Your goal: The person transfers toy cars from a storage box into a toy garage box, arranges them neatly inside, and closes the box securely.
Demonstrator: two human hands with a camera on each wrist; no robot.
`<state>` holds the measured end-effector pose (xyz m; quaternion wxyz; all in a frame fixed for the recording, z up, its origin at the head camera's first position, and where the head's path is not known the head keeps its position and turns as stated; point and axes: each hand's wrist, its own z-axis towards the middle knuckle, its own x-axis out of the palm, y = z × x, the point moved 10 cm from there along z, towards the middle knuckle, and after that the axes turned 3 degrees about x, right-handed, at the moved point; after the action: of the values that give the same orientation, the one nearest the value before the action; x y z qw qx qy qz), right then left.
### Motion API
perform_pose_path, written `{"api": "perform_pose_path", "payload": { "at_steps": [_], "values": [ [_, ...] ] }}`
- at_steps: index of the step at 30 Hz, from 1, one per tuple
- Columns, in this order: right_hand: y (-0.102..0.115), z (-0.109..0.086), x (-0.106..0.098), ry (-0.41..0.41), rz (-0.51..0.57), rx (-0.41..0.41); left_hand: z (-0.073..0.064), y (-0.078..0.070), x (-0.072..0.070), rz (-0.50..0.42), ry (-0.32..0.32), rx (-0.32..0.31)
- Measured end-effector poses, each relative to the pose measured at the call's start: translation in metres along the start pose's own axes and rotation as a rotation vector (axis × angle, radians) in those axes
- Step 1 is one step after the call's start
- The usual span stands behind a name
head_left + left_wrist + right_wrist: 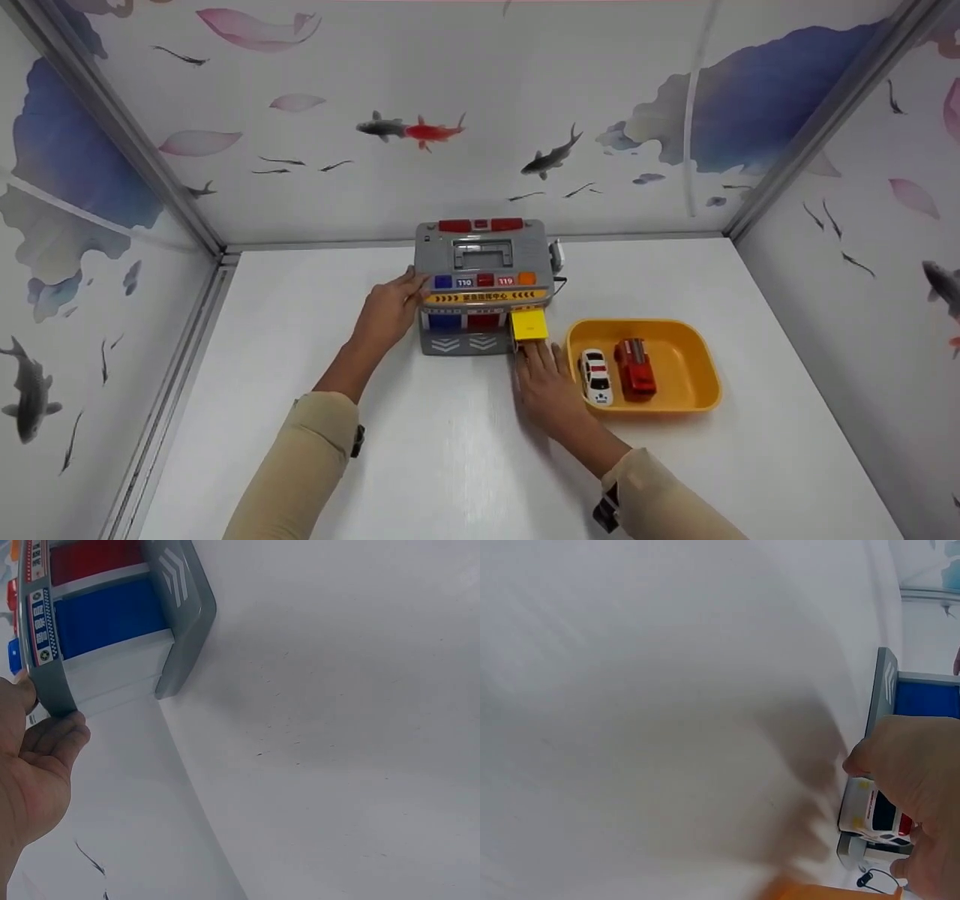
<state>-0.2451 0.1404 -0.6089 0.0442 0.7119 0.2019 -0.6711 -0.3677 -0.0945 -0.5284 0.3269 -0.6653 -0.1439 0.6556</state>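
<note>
A grey toy garage (484, 300) with coloured doors stands by the back wall. My left hand (386, 311) grips its upper left edge; in the left wrist view the thumb and fingers (64, 736) lie about that corner. The yellow door (529, 325) at the right is swung up. Below it, my right hand (551, 386) holds a white toy car (883, 806) at the doorway, thumb on one side and fingers on the other. The hand hides most of this car, and the head view does not show it.
An orange-yellow tray (682, 375) sits right of the garage, close to the right hand. Inside lie a white police car (596, 377) and a red fire truck (636, 369). Printed panels (480, 90) enclose the white table (300, 450) at the back and sides.
</note>
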Motion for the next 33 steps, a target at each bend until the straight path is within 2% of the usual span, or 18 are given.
{"api": "perform_pose_path", "payload": {
  "at_steps": [11, 18, 23, 33],
  "values": [
    [0.0039, -0.0004, 0.0051, 0.039, 0.02, 0.046, -0.0014, 0.0018, 0.0011, 0.01, -0.02, 0.025],
    [0.0003, -0.0007, 0.006, 0.047, 0.043, 0.081, -0.0001, 0.0017, 0.0028, 0.006, -0.013, 0.007],
    [-0.0004, 0.0008, 0.0075, 0.05, 0.046, 0.078, -0.0004, 0.0007, 0.0013, 0.01, -0.021, 0.008],
    [0.0015, 0.0041, 0.0034, 0.002, 0.134, 0.08, 0.0009, 0.0019, 0.0012, -0.005, -0.02, 0.003]
  ]
}}
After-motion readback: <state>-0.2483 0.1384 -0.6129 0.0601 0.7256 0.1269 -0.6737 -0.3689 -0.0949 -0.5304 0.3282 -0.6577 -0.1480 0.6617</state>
